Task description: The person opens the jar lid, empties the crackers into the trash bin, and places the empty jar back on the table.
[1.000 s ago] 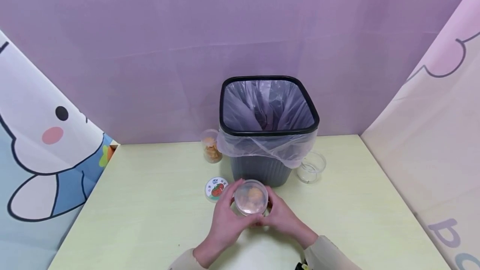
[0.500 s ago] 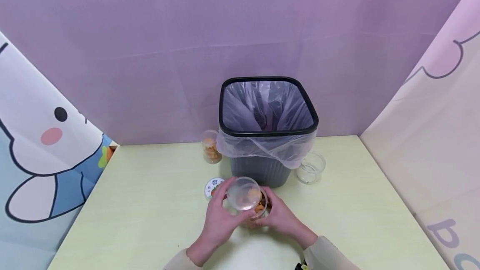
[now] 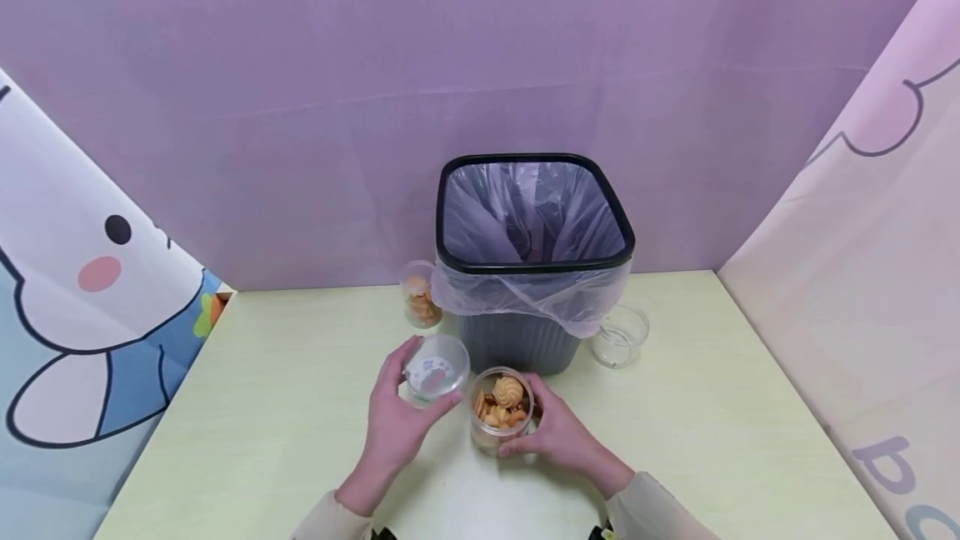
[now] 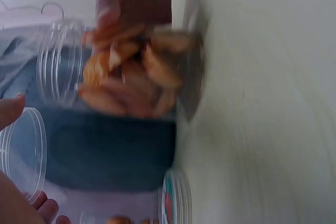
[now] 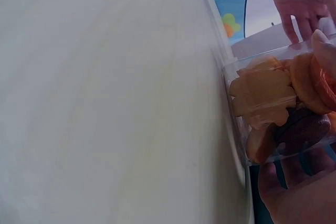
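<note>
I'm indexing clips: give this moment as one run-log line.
left hand: holds clear lid | right hand: holds uncovered jar, cookies inside | bin: behind jar

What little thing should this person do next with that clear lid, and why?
I'd probably lower the clear lid to the table, beside the printed round piece. The left hand holds it raised off the tabletop, while the right hand grips the open jar of cookies; setting it down would free the left hand.
</note>
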Demonstrator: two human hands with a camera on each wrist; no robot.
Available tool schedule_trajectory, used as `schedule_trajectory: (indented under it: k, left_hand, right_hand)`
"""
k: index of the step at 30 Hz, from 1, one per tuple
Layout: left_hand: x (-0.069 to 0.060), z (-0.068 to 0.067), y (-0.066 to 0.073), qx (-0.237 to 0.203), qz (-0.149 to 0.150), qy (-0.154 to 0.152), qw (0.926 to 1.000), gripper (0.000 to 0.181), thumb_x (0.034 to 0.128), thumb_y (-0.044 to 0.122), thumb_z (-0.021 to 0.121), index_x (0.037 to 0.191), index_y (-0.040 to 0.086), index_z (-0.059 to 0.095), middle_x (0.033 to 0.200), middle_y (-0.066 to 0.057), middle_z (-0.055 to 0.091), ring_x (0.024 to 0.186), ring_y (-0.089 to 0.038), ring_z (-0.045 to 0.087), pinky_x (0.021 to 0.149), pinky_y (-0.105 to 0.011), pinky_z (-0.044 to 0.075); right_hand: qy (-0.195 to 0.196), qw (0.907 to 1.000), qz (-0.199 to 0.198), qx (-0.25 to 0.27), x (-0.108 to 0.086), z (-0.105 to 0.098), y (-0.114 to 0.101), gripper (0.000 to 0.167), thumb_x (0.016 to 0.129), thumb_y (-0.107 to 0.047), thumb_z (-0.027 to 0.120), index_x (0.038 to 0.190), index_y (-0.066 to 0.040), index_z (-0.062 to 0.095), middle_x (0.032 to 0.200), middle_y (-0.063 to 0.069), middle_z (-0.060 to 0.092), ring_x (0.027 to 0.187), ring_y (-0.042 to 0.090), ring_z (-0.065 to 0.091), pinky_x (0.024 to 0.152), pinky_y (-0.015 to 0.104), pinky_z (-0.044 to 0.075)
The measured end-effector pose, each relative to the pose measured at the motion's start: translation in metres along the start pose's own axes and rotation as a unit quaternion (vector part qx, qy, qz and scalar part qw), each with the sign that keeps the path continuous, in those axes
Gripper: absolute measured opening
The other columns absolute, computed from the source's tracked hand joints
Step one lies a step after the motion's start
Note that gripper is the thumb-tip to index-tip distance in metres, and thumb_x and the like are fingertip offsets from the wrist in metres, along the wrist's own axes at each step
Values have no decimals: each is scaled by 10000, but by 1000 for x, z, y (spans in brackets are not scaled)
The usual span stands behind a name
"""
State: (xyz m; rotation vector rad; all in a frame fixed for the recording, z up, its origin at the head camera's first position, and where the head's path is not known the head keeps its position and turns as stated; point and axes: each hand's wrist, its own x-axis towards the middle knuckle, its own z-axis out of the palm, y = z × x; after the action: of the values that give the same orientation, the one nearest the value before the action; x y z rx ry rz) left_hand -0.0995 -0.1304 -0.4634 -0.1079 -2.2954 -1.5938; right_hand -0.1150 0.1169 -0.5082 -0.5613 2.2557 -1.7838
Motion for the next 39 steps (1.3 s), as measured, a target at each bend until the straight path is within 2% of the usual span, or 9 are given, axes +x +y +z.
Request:
schedule_trajectory:
  k: [3,6,13,18,23,30,39]
  left_hand:
    - [5,-9,-7,158,-9,177,9997,955,647,221,948,1454,58,465,1434,-89,518,1287,-296,477,990,-497,401]
    - [10,-19,-15,335,-140,282,9989,954,654,223,944,1454,46,456,1441,-101,513,1292,-297,472,982,-471,398]
    - [20,-38,-32,661,-349,206,9970,942,683,187,927,1462,19,425,1438,-152,495,1284,-343,464,983,-496,402]
    - [23,-49,-47,901,-691,20,9935,942,708,209,914,1482,40,403,1462,-164,463,1327,-357,428,1040,-520,370]
    - [25,-56,-59,1196,-1015,-361,9870,956,730,276,900,1497,46,378,1487,-183,428,1376,-396,369,1097,-569,316]
    - [33,-64,-69,1656,-1081,-767,9773,961,746,331,887,1482,-11,372,1498,-254,391,1374,-444,353,1116,-583,286]
    - [37,-69,-78,1805,-1366,-1096,9679,979,757,264,879,1504,-30,320,1503,-299,355,1373,-488,322,1111,-608,276]
  right_hand:
    - [0,10000,19,0,0,0,4,937,558,-205,974,1363,-159,496,1314,-15,579,1253,222,527,1085,374,373]
    - [18,10000,44,3,0,0,3,938,558,-196,973,1365,-164,496,1315,-14,579,1256,231,525,1085,387,371]
    - [64,9999,96,-55,0,1,4,934,556,-179,976,1360,-174,501,1318,-15,582,1261,230,522,1097,427,351]
    - [87,9999,91,-12,0,2,4,932,557,-154,973,1362,-162,503,1334,-2,577,1270,237,514,1102,469,334]
    - [114,9999,99,12,0,3,4,950,556,-124,970,1376,-149,492,1342,11,574,1269,249,514,1095,485,339]
    - [121,9997,227,-41,1,3,3,943,560,-83,963,1374,-146,492,1337,4,574,1269,231,511,1102,459,333]
    - [53,9999,133,-88,-5,0,-30,881,597,-40,938,1359,-64,497,1316,50,585,1242,253,527,1077,377,361]
